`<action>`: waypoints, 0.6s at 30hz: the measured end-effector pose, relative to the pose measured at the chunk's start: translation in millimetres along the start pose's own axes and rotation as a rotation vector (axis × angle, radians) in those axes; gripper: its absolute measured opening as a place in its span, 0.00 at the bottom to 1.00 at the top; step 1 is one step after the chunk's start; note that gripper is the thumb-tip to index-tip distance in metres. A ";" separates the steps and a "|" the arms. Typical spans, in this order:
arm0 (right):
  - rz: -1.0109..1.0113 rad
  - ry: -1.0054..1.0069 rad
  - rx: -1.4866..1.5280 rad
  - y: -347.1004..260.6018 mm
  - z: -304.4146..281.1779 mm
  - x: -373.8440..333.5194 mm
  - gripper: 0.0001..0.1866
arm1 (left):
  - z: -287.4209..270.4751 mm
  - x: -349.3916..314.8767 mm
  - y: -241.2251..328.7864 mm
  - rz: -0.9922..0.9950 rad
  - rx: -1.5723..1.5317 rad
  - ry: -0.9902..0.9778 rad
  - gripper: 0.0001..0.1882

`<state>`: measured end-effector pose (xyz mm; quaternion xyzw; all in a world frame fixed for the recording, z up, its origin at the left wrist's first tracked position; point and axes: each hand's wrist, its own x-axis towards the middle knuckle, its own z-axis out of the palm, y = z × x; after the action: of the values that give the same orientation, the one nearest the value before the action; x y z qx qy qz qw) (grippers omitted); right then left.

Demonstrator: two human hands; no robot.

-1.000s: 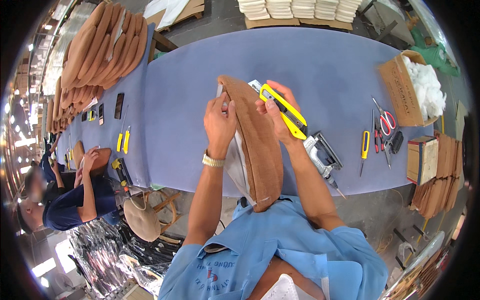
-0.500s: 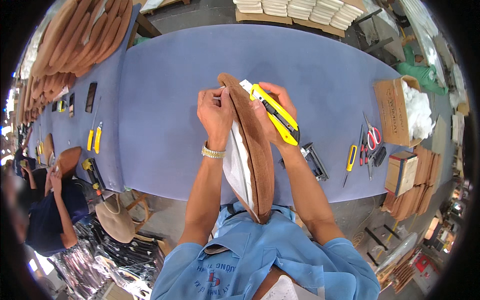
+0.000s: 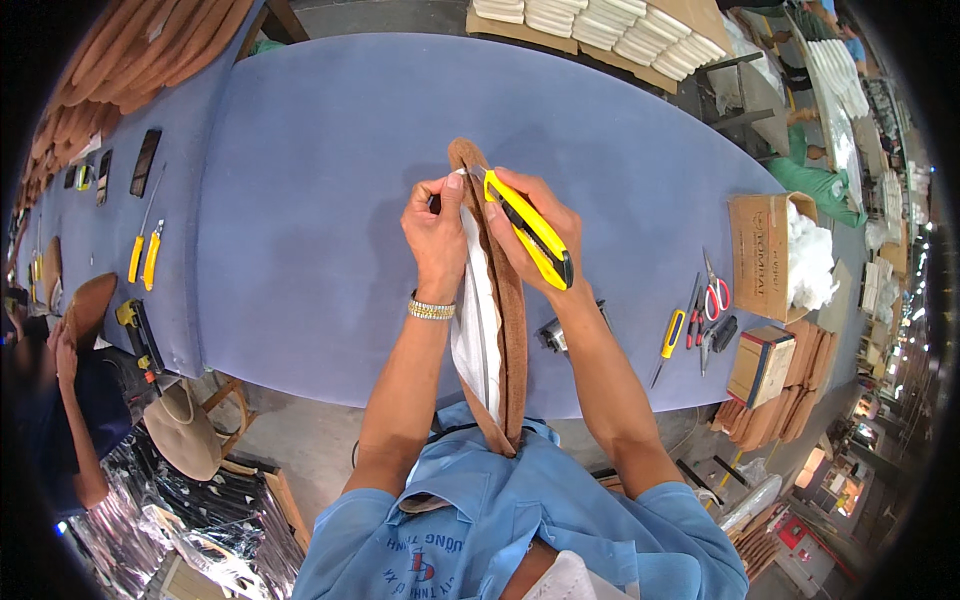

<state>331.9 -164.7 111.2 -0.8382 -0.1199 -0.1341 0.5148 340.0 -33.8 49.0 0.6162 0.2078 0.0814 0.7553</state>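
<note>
A long brown upholstered piece (image 3: pixel 512 345) with a white lining (image 3: pixel 478 335) stands on edge, running from the tabletop to my waist. Near its far end my left hand (image 3: pixel 437 232) pinches the fabric edge between thumb and fingers. My right hand (image 3: pixel 540 222) is wrapped round a yellow utility knife (image 3: pixel 532 232). The knife's blade points at the brown fabric, close beside my left fingertips; whether it cuts in, I cannot tell. Partly hidden behind my right forearm lies a black and silver tool (image 3: pixel 555 335).
On the blue table (image 3: pixel 320 150), a yellow screwdriver (image 3: pixel 672 335), red-handled scissors (image 3: pixel 716 295) and a cardboard box (image 3: pixel 760 250) of white stuffing lie at the right. Brown padded pieces (image 3: pixel 150 50) are stacked far left. Another person (image 3: pixel 75 400) works at the left.
My right hand has brought the knife left and turned it, so its blade now sits at the fabric beside my left fingers. The whole view has shifted slightly.
</note>
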 end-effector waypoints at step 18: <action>-0.042 -0.099 -0.230 1.3 -9.5 4.8 0.17 | 21.9 -0.3 -5.9 0.121 -0.006 0.053 0.14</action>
<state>335.8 -173.5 115.9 -0.8947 -0.1465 -0.1161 0.4057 348.1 -54.9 46.7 0.6231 0.1897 0.1438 0.7450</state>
